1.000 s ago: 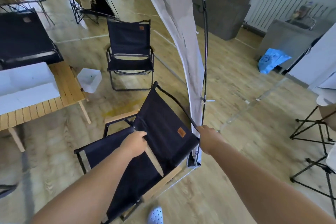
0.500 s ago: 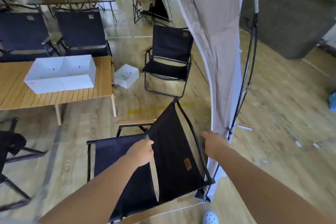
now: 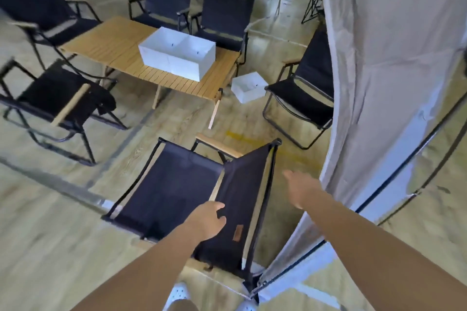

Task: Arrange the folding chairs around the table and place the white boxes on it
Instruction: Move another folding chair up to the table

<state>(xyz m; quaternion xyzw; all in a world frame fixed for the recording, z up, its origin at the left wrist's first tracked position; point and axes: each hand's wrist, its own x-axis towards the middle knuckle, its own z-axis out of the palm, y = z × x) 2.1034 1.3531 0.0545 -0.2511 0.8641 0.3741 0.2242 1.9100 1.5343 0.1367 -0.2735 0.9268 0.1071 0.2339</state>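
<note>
A dark folding chair [image 3: 177,189] stands right in front of me, seat towards the table. My left hand [image 3: 208,221] grips the fabric where its seat meets the backrest. My right hand [image 3: 300,188] hovers off the chair to the right, fingers apart, holding nothing. Beyond it, a low wooden slat table [image 3: 108,45] carries two white boxes [image 3: 177,54] side by side. A third white box [image 3: 249,87] sits on the floor by the table's right end.
Other dark folding chairs ring the table: one at right [image 3: 300,93], two behind [image 3: 222,15], one at far left [image 3: 40,12], one tilted at near left [image 3: 58,98]. A grey tent wall with black poles [image 3: 384,83] hangs close on my right.
My right hand has let go of the chair's back frame and now hovers free. My view has swung left and down, bringing the whole table and more chairs into sight.
</note>
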